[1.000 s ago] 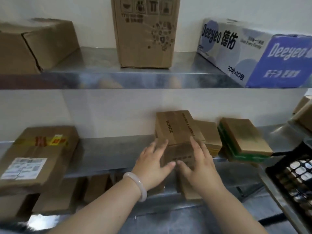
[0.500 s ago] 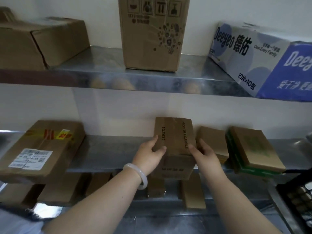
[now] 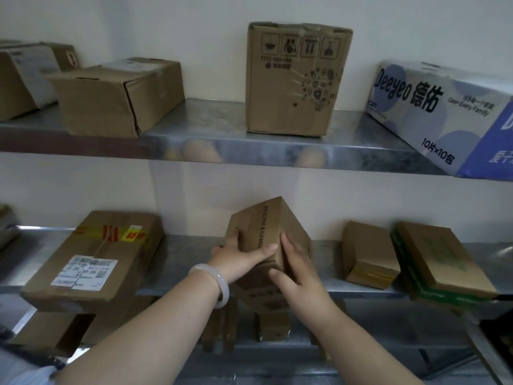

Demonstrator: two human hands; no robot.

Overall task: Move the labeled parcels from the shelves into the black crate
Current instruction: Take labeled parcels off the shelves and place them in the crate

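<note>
held parcel: small brown parcel (image 3: 277,223) is sitting in both hands, tilted with one corner pointing up, in front of the middle shelf (image 3: 188,254) near its centre; printed text is running along its top edge and its lower end is hanging below the shelf's front lip
left hand: left hand (image 3: 236,259) is gripping the parcel's left side, fingers curling round the far left edge, thumb lying across the near face
right hand: right hand (image 3: 299,276) is gripping the right side, fingers spreading up the right face, thumb hooking under the near corner
wrist: pale bracelet (image 3: 213,282) is riding on the left wrist
labelled parcel: large taped box (image 3: 94,259) is lying on the middle shelf, left of the hands and well apart from them, with a white shipping label (image 3: 83,272) facing up and yellow-red tape across the far end
right of hands: flat brown box (image 3: 366,251) is lying on the same shelf; just beside it, further right, a green-edged box (image 3: 441,262) is overhanging the front lip
upper shelf: upper shelf (image 3: 211,120) is carrying a tall upright carton (image 3: 294,79) at centre, a long carton (image 3: 116,95) on its side at left, another box (image 3: 25,73) at far left, and a blue-and-white Deeyeo box (image 3: 444,112) at right
lower shelf: more brown boxes (image 3: 273,326) are standing below the hands, partly hidden by the arms
near right corner: a dark shape (image 3: 497,329) is showing at the frame edge; cannot tell what it is
</note>
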